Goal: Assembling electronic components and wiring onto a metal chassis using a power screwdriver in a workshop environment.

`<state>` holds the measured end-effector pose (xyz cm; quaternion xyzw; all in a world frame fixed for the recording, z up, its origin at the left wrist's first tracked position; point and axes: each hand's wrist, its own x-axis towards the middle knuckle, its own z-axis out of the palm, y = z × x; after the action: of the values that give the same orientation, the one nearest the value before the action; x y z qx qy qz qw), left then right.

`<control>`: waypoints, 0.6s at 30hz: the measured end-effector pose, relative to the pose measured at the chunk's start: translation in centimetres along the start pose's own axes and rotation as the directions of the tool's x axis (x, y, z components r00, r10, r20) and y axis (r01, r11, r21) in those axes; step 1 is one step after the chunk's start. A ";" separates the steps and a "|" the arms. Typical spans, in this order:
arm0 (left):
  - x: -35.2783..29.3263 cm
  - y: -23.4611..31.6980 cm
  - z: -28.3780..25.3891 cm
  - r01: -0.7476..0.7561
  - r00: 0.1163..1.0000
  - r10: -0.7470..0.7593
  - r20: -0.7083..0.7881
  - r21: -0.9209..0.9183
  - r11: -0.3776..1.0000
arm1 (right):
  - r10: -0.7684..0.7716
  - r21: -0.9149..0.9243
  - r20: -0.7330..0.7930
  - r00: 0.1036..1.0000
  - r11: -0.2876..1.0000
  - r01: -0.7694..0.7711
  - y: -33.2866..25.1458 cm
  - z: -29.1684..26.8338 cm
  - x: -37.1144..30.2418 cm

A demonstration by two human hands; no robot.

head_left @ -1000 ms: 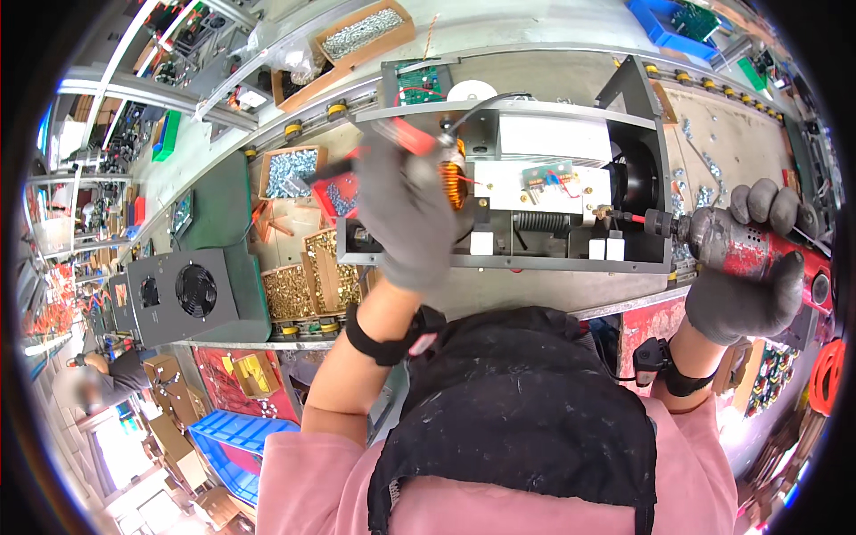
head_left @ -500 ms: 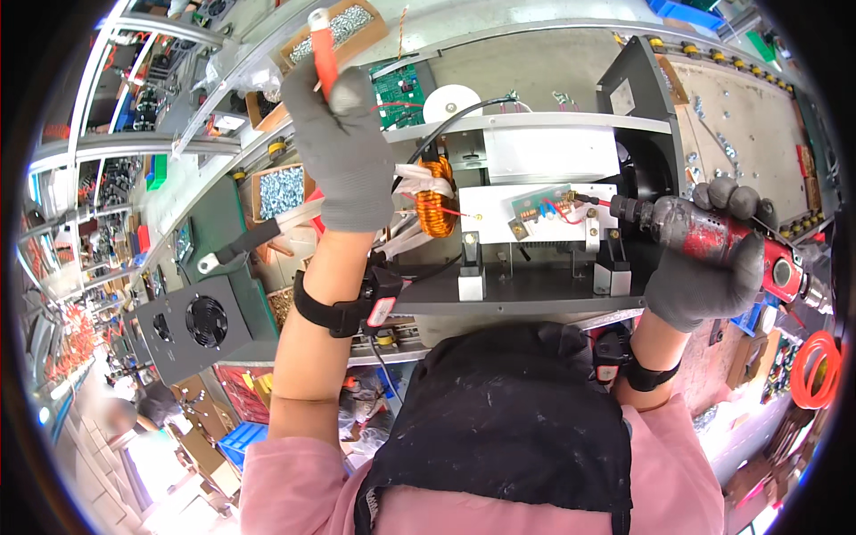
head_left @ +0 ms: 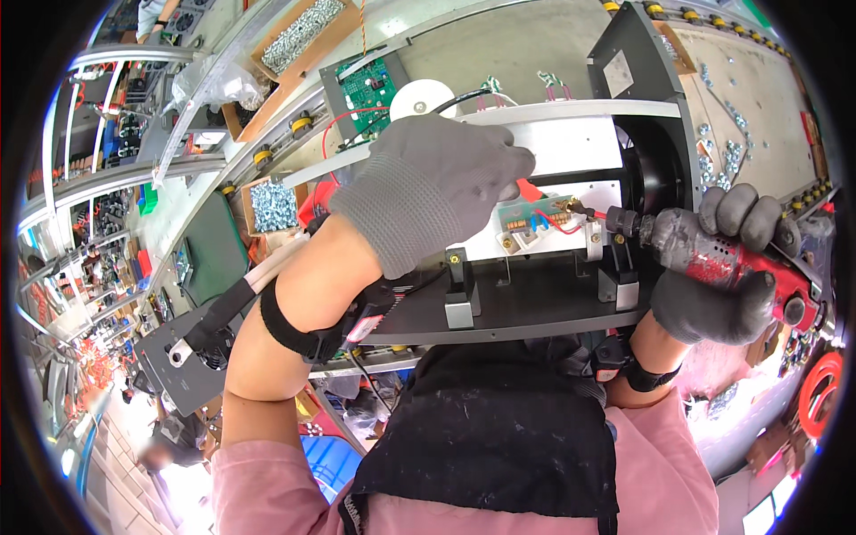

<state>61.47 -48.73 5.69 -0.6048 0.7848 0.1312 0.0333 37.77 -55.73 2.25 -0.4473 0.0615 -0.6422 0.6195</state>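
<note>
My left hand (head_left: pixel 450 174), in a grey glove, reaches over the middle of an open dark metal chassis (head_left: pixel 544 308). Its fingers are closed round a red-sleeved cable end (head_left: pixel 530 190), of which only a bit shows past the fingertips. Just below lies a small circuit board (head_left: pixel 535 217) with red wires, on a white plate. My right hand (head_left: pixel 718 267), also gloved, grips a red and grey power driver (head_left: pixel 704 245) at the chassis's right side. The driver's dark nose points left, near the board's right end. Behind my left hand, the copper coil is hidden.
A black-sleeved cable lug (head_left: pixel 214 316) sticks out to the left. Boxes of screws (head_left: pixel 303 36) and of bolts (head_left: pixel 273 205) stand at the left. A green circuit board (head_left: pixel 366 94) and a white disc (head_left: pixel 422 100) are at the far side. Loose screws (head_left: pixel 736 143) lie right.
My left hand has moved right and nearer, from above the coil to over the white plate, carrying the red-sleeved cable end. The driver stays in my right hand, nearly in place.
</note>
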 end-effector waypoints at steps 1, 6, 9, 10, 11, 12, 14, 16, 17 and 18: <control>-0.1 0.0 0.1 0.007 1.000 -0.007 0.026 0.013 1.000 | -0.012 -0.057 0.070 0.997 0.998 0.016 0.2 0.3 0.0; -0.3 -0.6 0.4 -0.002 0.998 0.001 0.070 0.018 1.000 | -0.040 -0.082 0.176 0.984 0.995 0.055 0.8 1.7 -0.2; -0.2 -1.1 0.6 -0.004 0.997 0.005 0.072 -0.015 1.000 | -0.063 -0.067 0.190 0.980 0.995 0.077 1.2 2.2 -0.5; -0.2 -1.3 0.7 -0.010 0.998 0.011 0.065 -0.026 1.000 | -0.078 -0.069 0.191 0.979 0.993 0.092 1.2 2.3 -0.6; -0.3 -1.6 0.8 -0.005 0.997 0.007 0.073 -0.025 1.000 | -0.092 -0.088 0.187 0.978 0.990 0.110 1.4 2.5 -0.7; -0.2 -1.8 0.9 -0.011 0.998 0.013 0.058 -0.038 0.999 | -0.086 -0.076 0.163 0.983 0.992 0.099 1.4 2.5 -0.6; -0.4 -2.2 1.0 -0.021 0.999 0.018 -0.027 -0.104 0.994 | -0.116 -0.115 0.212 0.970 0.983 0.142 1.4 2.7 -0.7; -0.4 -2.5 1.1 -0.046 0.998 0.039 -0.058 -0.133 0.990 | -0.098 -0.118 0.224 0.970 0.985 0.127 1.3 3.0 -0.7; -0.3 -2.6 1.1 -0.042 0.999 0.039 -0.033 -0.120 0.992 | -0.084 -0.100 0.256 0.963 0.989 0.113 1.2 3.0 -0.8; -0.4 -2.7 1.1 -0.064 0.996 0.054 -0.074 -0.143 0.988 | -0.053 -0.072 0.346 0.937 0.994 0.083 1.3 3.2 -0.8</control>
<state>64.01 -48.68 4.28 -0.5864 0.7914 0.1675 -0.0421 40.66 -53.85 2.91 -0.5803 -0.0354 -0.5721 0.5786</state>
